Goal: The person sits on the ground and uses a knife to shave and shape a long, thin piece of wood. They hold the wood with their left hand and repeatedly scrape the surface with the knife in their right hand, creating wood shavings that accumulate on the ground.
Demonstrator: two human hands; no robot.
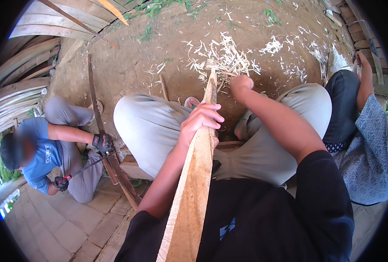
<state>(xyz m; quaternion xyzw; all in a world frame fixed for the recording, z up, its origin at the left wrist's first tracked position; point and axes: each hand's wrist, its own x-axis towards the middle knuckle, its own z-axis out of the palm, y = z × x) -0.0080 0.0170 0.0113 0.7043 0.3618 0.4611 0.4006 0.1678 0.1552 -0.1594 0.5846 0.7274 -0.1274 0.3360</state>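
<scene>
A long, rough-sawn wooden piece point(193, 183) runs from the lower edge up along my body, narrowing toward its far tip between my knees. My left hand point(201, 122) is wrapped round it partway along, fingers over the top. My right hand point(242, 85) is closed in a fist just right of the far tip. Whatever that fist holds, if anything, is hidden behind it. Pale wood shavings point(229, 54) lie heaped on the ground beyond both hands.
At left, a gloved co-worker point(45, 148) holds a long thin tool against a dark plank point(98, 113). Another person point(355, 131) sits close at my right. Stacked boards point(25, 67) stand far left. A small stick point(163, 87) lies beyond my left knee.
</scene>
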